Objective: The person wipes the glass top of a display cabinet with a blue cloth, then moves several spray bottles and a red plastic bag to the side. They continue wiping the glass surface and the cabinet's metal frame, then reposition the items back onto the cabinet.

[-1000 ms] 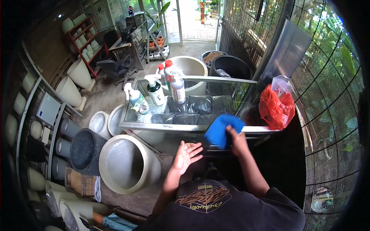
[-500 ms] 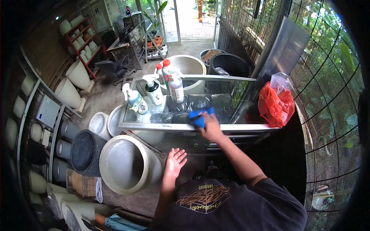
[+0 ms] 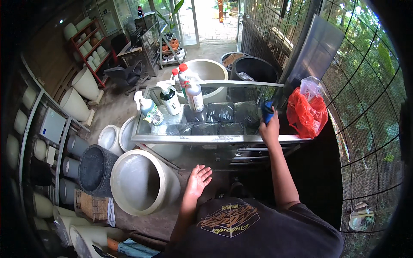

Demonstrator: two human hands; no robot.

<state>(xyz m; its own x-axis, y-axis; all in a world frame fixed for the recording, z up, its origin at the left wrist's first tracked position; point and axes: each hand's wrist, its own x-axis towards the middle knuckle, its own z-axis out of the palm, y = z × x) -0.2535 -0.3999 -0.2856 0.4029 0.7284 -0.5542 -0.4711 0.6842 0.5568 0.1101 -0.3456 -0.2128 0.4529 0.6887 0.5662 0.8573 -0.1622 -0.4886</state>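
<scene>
A blue cloth (image 3: 267, 113) is gripped in my right hand (image 3: 270, 130), at the right end of a glass-topped display case (image 3: 193, 139) with a metal frame. Through the glass show several black plastic-wrapped packs (image 3: 220, 112). My left hand (image 3: 198, 180) hangs in front of the case, palm up, fingers apart, holding nothing. Toward the left of the glass top stand a spray bottle with bluish liquid (image 3: 150, 111), a dark spray bottle with a white label (image 3: 171, 101), a grey bottle (image 3: 195, 96) and red-capped bottles (image 3: 183, 75).
A red plastic bag (image 3: 306, 112) sits at the case's right corner, near a wire mesh wall (image 3: 365, 129). Large pale pots (image 3: 165, 182) and a dark pot (image 3: 97, 172) crowd the floor on the left. Behind the case stand a big cream pot (image 3: 219, 73) and a black tub (image 3: 254, 71).
My right hand has moved the blue cloth rightward along the glass top, from the middle to the right end. My left hand has shifted slightly and stays open.
</scene>
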